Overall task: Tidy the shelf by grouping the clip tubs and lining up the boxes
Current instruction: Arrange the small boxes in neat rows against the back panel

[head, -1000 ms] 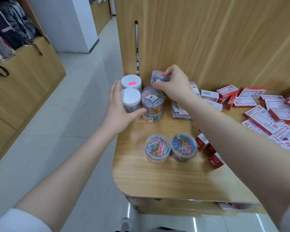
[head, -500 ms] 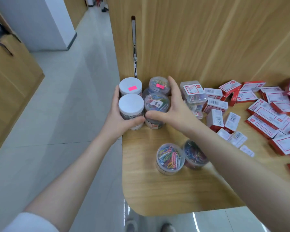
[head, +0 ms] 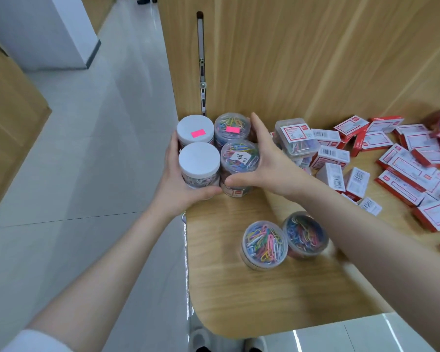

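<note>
Both hands have barely shifted since half a second ago, and they keep the four clip tubs [head: 220, 151] squeezed together at upper centre. Left hand [head: 178, 184] cups the white-lidded pair, thumb under the near one; right hand [head: 263, 165] presses flat-fingered against the clear pair (thumb in front). Two loose tubs [head: 283, 241] sit lower right on the shelf [head: 239, 295]; red boxes [head: 401, 158] lie scattered far right.

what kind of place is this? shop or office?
Probably a stationery shop or supply room: many identical red-and-white small boxes strewn on a wooden shelf, pink price-like stickers on clear paper-clip tubs, and a slotted shelving rail.
</note>
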A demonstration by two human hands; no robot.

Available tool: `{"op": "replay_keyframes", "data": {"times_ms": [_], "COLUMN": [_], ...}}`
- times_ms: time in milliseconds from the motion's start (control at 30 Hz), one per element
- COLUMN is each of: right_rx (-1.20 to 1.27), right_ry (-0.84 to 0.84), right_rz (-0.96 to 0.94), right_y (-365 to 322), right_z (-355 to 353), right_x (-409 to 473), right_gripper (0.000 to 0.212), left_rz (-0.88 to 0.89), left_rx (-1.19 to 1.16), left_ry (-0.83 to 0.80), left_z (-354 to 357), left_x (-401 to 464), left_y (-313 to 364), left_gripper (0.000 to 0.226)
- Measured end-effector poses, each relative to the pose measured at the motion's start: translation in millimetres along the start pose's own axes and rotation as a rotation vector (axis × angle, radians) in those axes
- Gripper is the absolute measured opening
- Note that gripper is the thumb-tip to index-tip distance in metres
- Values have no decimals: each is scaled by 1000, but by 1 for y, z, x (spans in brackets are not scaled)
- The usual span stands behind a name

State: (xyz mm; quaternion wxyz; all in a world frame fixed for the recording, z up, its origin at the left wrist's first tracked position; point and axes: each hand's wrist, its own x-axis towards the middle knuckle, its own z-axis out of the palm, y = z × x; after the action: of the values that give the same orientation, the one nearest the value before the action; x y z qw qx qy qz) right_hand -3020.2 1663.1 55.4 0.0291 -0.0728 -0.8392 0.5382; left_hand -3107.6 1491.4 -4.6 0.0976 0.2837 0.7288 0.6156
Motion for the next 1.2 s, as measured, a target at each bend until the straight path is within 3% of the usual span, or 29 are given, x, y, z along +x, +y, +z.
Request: {"op": "replay_keyframes", "data": {"times_ms": [200, 433, 700, 800, 867, 967, 1000, 1067, 1133, 1200], "right_rx": [104, 64, 12, -51, -151, -311, -388, -570, -718, -808], "right_ry": [-68, -126, -120, -63, 9, 24, -30, -200, -369, -433], "right_rz": [43, 24, 40, 33, -31, -149, -168, -149, -108, -108], "right_y": [8, 11, 3, -2, 0, -1, 0, 2, 4, 8], "right_z": [-6, -7, -6, -13, -24, -39, -45, -53, -57, -55], "right_x": [-3, -5, -11, -27, -46, -78, -86, -98, -106, -109], "right_gripper": [130, 111, 114, 113, 101, 75, 70, 64, 66, 71], "left_rz": [-48, -46, -33, -39, 119, 543, 621, 662, 558, 442], "left_rx": [44, 64, 60, 157, 316, 474, 483, 439, 424, 515], "left_ry": [-30, -32, -42, 72, 230, 421, 400, 184, -126, -325], "left_z": [-4, -4, -3, -1, 1, 11, 16, 27, 36, 44], "left_x": [4, 4, 0, -14, -31, -55, -62, -73, -82, -89], "left_y": [-4, -5, -2, 10, 21, 33, 37, 41, 42, 41], "left_gripper": [142, 140, 139, 141, 129, 75, 56, 33, 38, 58]}}
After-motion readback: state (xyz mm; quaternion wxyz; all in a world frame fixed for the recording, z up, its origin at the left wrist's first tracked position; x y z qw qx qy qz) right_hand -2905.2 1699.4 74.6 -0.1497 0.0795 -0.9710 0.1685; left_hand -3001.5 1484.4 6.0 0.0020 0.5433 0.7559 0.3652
